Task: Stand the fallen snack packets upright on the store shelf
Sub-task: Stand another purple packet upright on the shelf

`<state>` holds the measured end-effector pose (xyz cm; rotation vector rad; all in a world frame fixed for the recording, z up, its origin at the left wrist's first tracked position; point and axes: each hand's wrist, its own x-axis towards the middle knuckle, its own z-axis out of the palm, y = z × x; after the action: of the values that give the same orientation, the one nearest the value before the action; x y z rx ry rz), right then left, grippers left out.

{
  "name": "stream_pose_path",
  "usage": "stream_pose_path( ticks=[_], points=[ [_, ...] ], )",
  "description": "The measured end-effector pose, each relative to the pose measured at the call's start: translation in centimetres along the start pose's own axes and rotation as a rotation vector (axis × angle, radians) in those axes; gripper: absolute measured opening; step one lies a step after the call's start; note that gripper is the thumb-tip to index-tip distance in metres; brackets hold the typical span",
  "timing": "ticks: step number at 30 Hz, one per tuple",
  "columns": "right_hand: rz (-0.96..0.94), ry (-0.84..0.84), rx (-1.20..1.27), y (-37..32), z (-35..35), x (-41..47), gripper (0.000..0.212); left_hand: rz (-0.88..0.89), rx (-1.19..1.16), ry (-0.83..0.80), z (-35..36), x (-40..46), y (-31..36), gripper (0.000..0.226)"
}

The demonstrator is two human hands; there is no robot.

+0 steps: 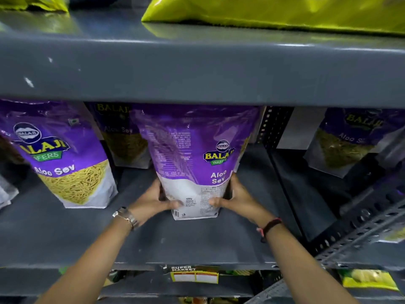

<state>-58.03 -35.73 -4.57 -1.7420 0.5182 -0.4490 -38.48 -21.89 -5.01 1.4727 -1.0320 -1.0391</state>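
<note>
Both hands clamp the lower corners of the purple packet (192, 163), left hand (153, 199) and right hand (237, 197) equally near, thumbs across its back panel. It stands upright on the grey shelf (197, 242), long axis vertical, back facing out. Left of it stands another packet (63, 156); behind it a third (122, 137)

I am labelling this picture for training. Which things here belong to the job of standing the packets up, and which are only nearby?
Job:
- left hand
- right hand
- held Aloo Sev packet, upright, back facing out
- grey shelf
- other Aloo Sev packets: left, behind, right

Nearby only:
- yellow-green packets above
- supermarket price label
</note>
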Motion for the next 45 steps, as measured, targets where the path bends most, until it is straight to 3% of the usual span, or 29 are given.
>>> stream_pose_path(
  ticks=[2, 6, 8, 10, 12, 15, 18, 21, 23, 25, 28, 33, 39, 45],
  points=[
    [-0.014, 0.055, 0.071, 0.4, 1.2, -0.5, 0.061, -0.021, 0.097, 0.078, 0.6, 0.9, -0.3, 0.073],
    [-0.107, 0.418, -0.032, 2.0, 4.6, -4.1, 0.054, 0.096, 0.115, 0.333, 1.1, 2.5, 0.3, 0.077],
    [-0.152, 0.525, -0.108, 2.5, 5.0, -5.3, 0.043, 0.144, 0.133, 0.447, 1.7, 2.0, 0.3, 0.062],
    [-0.133, 0.597, -0.032, 2.2, 4.2, -4.3, 0.027, 0.202, 0.036, 0.486, 3.0, 0.6, 0.1, 0.049],
    [-0.095, 0.555, 0.069, 1.1, 2.8, -2.1, 0.027, 0.231, -0.066, 0.391, 4.6, -1.2, 0.2, 0.070],
    [-0.093, 0.323, 0.173, 0.0, 1.6, 1.0, 0.035, 0.158, 0.046, 0.333, 5.6, -1.7, -1.1, 0.091],
    [-0.119, 0.262, 0.233, 0.7, 1.8, 1.9, 0.045, 0.100, 0.093, 0.407, 4.4, -0.4, -1.4, 0.072],
    [-0.133, 0.388, 0.216, 1.7, 2.2, 0.9, 0.033, 0.101, 0.051, 0.348, 2.3, 0.9, -2.0, 0.049],
    [-0.133, 0.419, 0.093, 2.4, 2.1, 0.0, 0.045, 0.101, 0.049, 0.276, 1.3, 1.2, -2.6, 0.050],
    [-0.103, 0.336, -0.016, 3.2, 1.8, -0.5, 0.059, 0.064, 0.098, 0.223, 1.2, 1.3, -3.2, 0.054],
    [0.028, 0.237, -0.172, 4.0, 1.9, -0.6, 0.057, 0.006, 0.176, 0.256, 1.8, 1.3, -4.0, 0.054],
    [0.094, 0.280, -0.364, 4.3, 2.1, -0.8, 0.064, -0.012, 0.315, 0.307, 2.7, 1.0, -3.7, 0.064],
    [0.104, 0.302, -0.519, 4.7, 0.6, -4.3, 0.069, 0.013, 0.449, 0.350, 6.0, -0.8, -3.8, 0.062],
    [0.110, 0.347, -0.468, 4.6, 0.2, -8.1, 0.073, 0.027, 0.575, 0.345, 8.3, -2.1, -4.1, 0.066]
  ],
)
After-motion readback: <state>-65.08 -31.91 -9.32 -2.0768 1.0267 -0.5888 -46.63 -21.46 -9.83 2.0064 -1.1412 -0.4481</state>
